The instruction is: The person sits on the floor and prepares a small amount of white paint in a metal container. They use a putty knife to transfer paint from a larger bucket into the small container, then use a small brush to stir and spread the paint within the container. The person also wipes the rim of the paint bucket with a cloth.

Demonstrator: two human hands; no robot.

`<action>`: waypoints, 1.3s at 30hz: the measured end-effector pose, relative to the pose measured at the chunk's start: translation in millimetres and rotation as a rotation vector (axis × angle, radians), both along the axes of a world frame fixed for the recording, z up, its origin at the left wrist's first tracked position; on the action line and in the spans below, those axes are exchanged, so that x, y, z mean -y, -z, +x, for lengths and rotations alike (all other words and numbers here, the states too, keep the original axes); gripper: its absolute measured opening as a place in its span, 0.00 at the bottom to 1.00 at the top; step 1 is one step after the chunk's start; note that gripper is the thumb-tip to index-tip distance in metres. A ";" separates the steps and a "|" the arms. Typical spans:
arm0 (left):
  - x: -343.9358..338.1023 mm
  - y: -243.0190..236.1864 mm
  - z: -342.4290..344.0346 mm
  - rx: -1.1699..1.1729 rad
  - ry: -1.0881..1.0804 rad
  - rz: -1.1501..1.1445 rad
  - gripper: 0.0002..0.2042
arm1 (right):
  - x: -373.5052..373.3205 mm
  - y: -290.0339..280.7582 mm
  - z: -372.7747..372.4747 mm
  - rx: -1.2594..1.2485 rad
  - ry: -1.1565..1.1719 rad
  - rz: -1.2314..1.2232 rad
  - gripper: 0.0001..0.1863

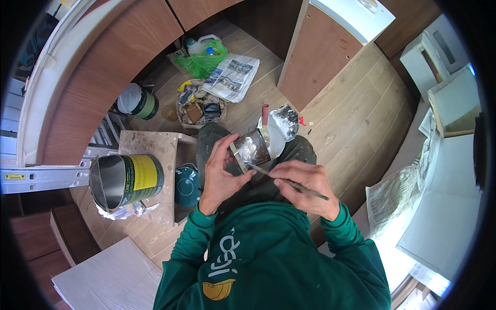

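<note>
My left hand grips the pale edge of a flat dark plate smeared with white paste, held above my lap. Pinched in my right hand is a slim tool with a long dark handle. Its tip meets the plate's near edge, close to my left thumb; whether it is a brush or a narrow knife I cannot make out. Just beyond the plate stands a reddish-brown handle, its lower end hidden. Beside it lies a white-smeared sheet or bag by my knee.
To my left, a large metal can stands on a stained wooden stool; a teal lid or bucket sits beside it. Ahead lie a tub of odds and ends, newspaper and a green bag. A cabinet panel stands at the far right.
</note>
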State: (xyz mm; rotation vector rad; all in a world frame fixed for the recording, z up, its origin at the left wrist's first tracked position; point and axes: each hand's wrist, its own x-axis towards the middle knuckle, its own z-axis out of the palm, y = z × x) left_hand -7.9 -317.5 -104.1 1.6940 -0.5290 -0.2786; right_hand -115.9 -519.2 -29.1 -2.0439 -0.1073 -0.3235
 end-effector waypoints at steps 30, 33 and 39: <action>-0.4 1.1 3.4 0.011 0.049 0.004 0.43 | -9.1 2.3 3.5 -0.025 0.114 0.004 0.10; -2.4 -0.2 5.7 -0.004 0.061 0.010 0.43 | -11.3 0.6 3.5 0.043 -0.062 0.025 0.10; -5.6 -1.0 7.7 -0.032 0.074 -0.037 0.43 | -18.2 -1.1 6.9 0.028 0.094 0.011 0.10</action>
